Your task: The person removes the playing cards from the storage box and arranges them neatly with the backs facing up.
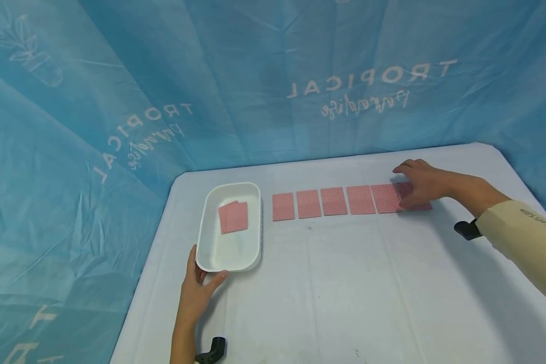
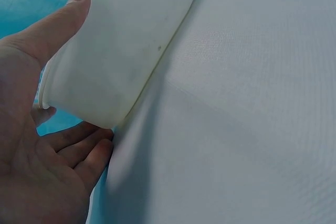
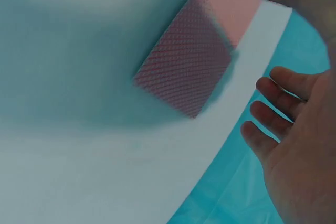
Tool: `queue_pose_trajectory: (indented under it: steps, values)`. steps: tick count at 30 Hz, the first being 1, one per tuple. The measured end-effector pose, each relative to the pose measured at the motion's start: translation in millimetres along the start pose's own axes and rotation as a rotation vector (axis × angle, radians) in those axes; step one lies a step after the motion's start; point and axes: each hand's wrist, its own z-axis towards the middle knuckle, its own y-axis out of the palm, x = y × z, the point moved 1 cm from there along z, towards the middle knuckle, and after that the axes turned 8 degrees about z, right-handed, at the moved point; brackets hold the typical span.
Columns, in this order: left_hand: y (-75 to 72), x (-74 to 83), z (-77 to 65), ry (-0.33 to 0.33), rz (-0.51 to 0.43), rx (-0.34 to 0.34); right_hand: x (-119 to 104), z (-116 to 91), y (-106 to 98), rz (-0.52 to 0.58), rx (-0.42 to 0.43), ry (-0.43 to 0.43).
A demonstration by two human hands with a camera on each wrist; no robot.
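A white plastic tub (image 1: 231,255) sits at the left of the table with a couple of overlapping playing cards (image 1: 234,217) in it, red patterned backs up. At its near left corner my left hand (image 1: 194,296) holds it, thumb against the near end and fingers along the left side. To the right, several face-down playing cards (image 1: 334,201) lie in a row. My right hand (image 1: 422,181) is spread over the right end of that row, partly hiding the cards there. In the right wrist view, a card (image 3: 186,56) lies beyond the thumb and the fingers hold nothing.
A white cloth (image 1: 336,288) covers the table. Blue printed curtains (image 1: 255,76) hang along its back and left sides. Dark wrist devices (image 1: 467,230) show on both arms.
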Motion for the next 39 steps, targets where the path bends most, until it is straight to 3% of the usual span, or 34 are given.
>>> queue_pose_trajectory:
  steps: [2, 9, 18, 25, 32, 39]
  values:
    - [0.2, -0.3, -0.2, 0.006, -0.002, -0.001, -8, 3, -3, 0.013, 0.006, -0.01]
    - [-10.2, 33.9, -8.9, 0.013, -0.049, -0.026, -33, 14, -6, 0.021, 0.035, -0.055]
    - [-4.0, 5.9, 2.1, 0.033, 0.002, -0.009, -62, 28, -1, 0.001, 0.039, -0.074]
    - [-3.0, 3.3, -0.3, 0.077, -0.04, 0.007, -96, 46, 5, 0.025, 0.006, -0.114]
    - [-2.5, 4.1, -2.1, 0.053, -0.042, 0.01, -136, 60, 16, 0.009, -0.038, -0.189]
    - [-0.9, 4.2, -1.4, 0.028, -0.015, 0.005, -160, 70, 24, -0.005, -0.067, -0.228]
